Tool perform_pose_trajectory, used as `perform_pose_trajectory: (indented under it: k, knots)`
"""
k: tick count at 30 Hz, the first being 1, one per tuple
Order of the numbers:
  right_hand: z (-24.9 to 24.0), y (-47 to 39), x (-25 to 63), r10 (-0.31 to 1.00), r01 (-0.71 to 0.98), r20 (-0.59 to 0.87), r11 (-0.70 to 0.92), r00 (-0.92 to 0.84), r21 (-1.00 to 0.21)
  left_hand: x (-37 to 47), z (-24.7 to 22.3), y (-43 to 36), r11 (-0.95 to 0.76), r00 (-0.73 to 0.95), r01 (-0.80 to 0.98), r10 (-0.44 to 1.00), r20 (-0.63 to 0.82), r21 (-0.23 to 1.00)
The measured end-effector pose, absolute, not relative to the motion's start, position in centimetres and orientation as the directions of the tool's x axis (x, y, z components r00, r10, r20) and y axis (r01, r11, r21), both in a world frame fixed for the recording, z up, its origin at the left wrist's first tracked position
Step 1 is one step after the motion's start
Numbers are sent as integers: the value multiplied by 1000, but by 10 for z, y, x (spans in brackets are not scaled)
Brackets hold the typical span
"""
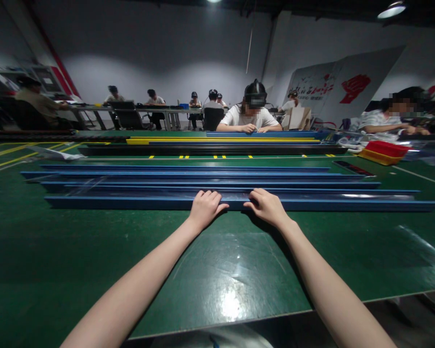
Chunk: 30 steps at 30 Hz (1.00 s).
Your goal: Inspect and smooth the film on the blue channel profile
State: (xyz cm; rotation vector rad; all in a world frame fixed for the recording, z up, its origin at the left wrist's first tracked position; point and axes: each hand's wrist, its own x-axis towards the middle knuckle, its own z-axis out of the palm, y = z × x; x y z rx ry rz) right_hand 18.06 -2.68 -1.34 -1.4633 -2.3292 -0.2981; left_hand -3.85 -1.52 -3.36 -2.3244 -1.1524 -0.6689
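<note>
Dim overall, overhead lamps (392,10), tabletop (94,251) glare, stretched, blurred edges

Red bin (387,151) here! Left of the bin and nearer, a dark phone (354,168) lies flat; left beyond the bin, a white-shirted person (253,116) leans in; behind the bin, a red-fist banner (322,104).

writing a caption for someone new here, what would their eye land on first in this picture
Likely the bare left hand and right hand near the centre, gripping the nearest blue rail on the green table. Next, the bright yellow strip farther back and the red tray at the right. Behind, a red fist stands out on the pale banner, upper right.
</note>
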Motion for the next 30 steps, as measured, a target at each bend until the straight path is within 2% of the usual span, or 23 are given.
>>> perform_pose_trajectory:
  k: [8,30]
  knots:
    - [-8,-32,172,879,911,262,412,-399,7,-39,-35,-14,-545,525,821,600,604,-172]
    - [-6,-32,172,869,895,238,446,-433,0,-38,-35,-14,-525,513,835,632,581,-167]
